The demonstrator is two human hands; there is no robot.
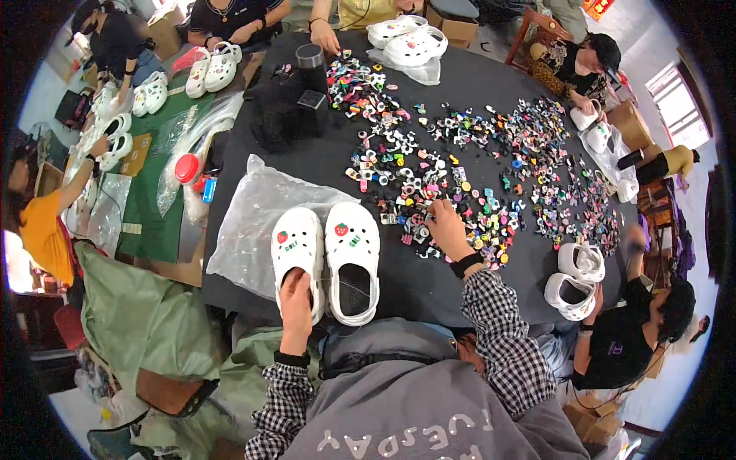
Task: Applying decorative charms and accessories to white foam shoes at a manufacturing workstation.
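While our left hand (296,305) dips bent fingers into the left white clog (294,239) on the black table (422,285), our right hand (447,228) curls its fingers over charms (491,218); we cannot tell either grip.

Black table (429,295) under colourful charms (537,126); white clogs (354,249); plastic bag (249,218)
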